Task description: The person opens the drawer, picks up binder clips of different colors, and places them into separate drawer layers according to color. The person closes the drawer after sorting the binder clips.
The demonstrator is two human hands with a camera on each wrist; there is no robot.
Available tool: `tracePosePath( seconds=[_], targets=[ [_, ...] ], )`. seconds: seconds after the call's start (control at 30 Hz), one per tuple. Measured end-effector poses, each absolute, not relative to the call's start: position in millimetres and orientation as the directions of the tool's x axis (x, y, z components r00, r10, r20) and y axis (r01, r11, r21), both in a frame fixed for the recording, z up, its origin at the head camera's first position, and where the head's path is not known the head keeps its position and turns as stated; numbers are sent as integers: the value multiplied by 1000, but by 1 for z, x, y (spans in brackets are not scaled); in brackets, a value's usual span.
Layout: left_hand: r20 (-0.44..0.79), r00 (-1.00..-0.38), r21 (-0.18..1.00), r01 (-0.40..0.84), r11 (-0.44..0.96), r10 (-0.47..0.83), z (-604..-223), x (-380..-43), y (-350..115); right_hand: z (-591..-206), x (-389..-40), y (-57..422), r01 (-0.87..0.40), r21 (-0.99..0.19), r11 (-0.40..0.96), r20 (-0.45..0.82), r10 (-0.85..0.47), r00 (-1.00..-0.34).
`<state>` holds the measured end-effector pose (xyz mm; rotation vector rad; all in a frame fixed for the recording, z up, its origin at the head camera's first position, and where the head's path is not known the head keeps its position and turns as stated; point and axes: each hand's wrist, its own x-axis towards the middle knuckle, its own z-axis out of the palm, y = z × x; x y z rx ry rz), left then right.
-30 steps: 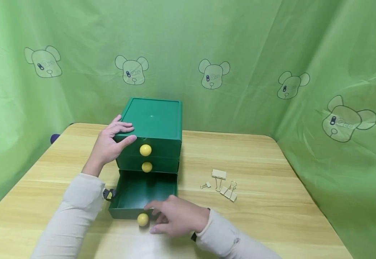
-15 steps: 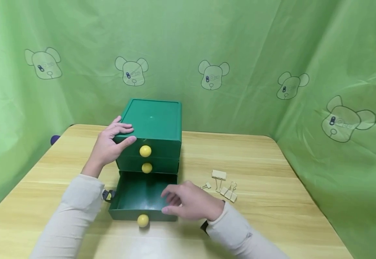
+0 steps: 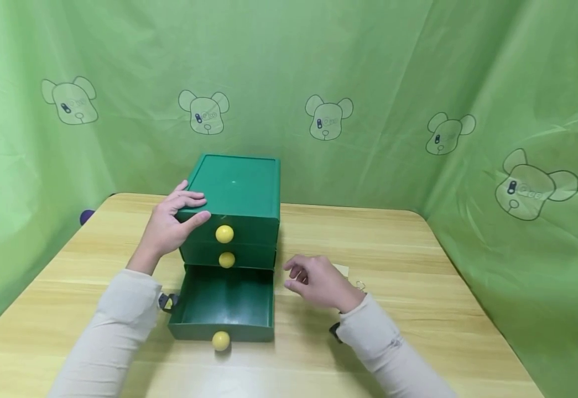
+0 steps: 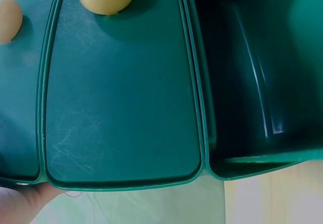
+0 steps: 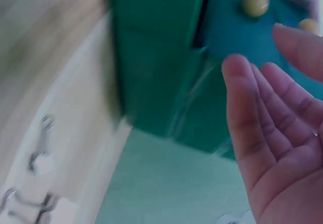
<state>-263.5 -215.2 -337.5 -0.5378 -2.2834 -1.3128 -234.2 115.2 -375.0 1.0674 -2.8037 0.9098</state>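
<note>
A green drawer cabinet (image 3: 234, 185) with yellow ball knobs stands on the table. Its bottom drawer (image 3: 220, 331) is pulled out, and no contents show inside. My left hand (image 3: 171, 218) rests on the cabinet's top left front corner, fingers over the top and thumb along the front edge. To the right of the drawer, my right hand (image 3: 318, 281) hovers above the table, its loosely bent fingers holding nothing. Pale binder clips lie beyond it, mostly hidden in the head view; the right wrist view shows a small binder clip (image 5: 44, 162) and a larger one (image 5: 61, 211).
The wooden table (image 3: 393, 342) extends around the cabinet. A green curtain (image 3: 269, 61) printed with bear heads hangs behind and along the sides. A purple object (image 3: 87, 216) peeks past the table's left edge.
My right hand has left the front of the open drawer and moved right and away from me, now covering most of the binder clips. My left hand stays on the cabinet.
</note>
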Motion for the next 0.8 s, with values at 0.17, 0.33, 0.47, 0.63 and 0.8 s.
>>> tracePosePath(
  seconds=[0.17,0.33,0.47,0.63,0.8],
  targets=[
    [555,-825,700,532,477,105,-338,-264,-215,-391,-250,127,-513,-472,717,158,-504,-849],
    [555,-825,702,532,474,104,-337,-263,-215,-404,-261,138,-465,-433,772,124,-460,-879],
    [553,-827,705,530,472,103,-337,-263,-215,-410,-265,144,-486,-398,778,120,-481,-869],
    [549,-830,706,525,475,100,-338,-264,-215,-416,-267,148,-501,-347,793,104,-498,-861],
    [543,-834,711,518,476,96,-338,-263,-214,-423,-269,149,-453,-335,826,22,-474,-880]
  ],
)
